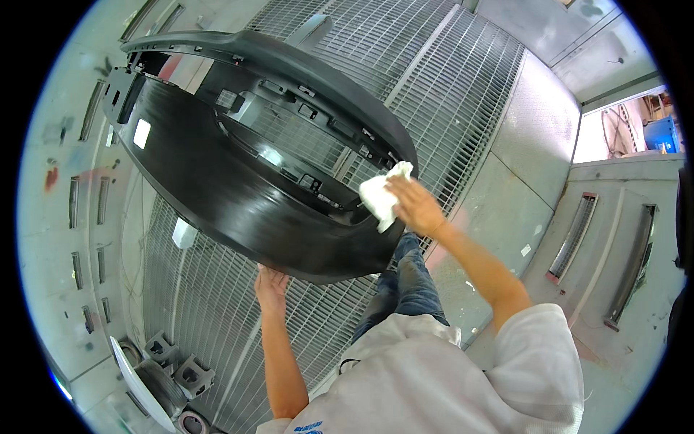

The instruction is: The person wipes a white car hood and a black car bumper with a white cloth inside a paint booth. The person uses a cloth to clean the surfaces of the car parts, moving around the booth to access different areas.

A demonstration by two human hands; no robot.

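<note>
A large black plastic car bumper cover [217,157] stretches before me, its glossy outer face towards me and openings along its far side. My right hand [415,203] presses a crumpled white cloth [379,198] against the bumper's right end. Below the near edge of the bumper, my left hand [272,282] touches its underside; part of the fingers is hidden behind that edge. Pale supports show beneath the bumper, one stand arm [185,233] at its near side and another [312,30] beyond its far edge.
Metal grating [461,108] covers the floor around the bumper. Several grey plastic stools [193,376] stand at lower left beside a white curved panel [138,385]. Booth walls with slotted lamps [572,238] enclose the space. Through an opening at right shows a blue container [662,134].
</note>
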